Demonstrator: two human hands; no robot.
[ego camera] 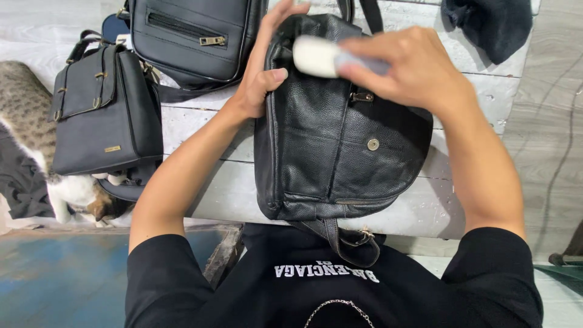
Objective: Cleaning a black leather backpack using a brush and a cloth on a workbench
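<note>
**Hands working a black leather bag on a white plank table**

Left hand (262, 73) is bracing the upper left edge of the black leather bag (331, 133), thumb pressing on the front face, fingers curling up round the top. Right hand (408, 65) is closing around a white sponge block (316, 56), holding it against the bag's upper front; the block's far end is blurred, so its exact shape is unclear. The two hands are sitting close together over the bag's top, not touching.

The bag is lying flat on the white plank table (200, 130), its strap (340, 240) hanging over the near edge toward the person's black shirt. A round snap stud (373, 144) is showing on its front.

Left of it, a flap satchel (100, 112) and a zipped black bag (191, 36) are resting on the planks. A tabby cat (27, 115) is standing at the far left. A dark cloth (489, 27) is lying at the upper right.
</note>
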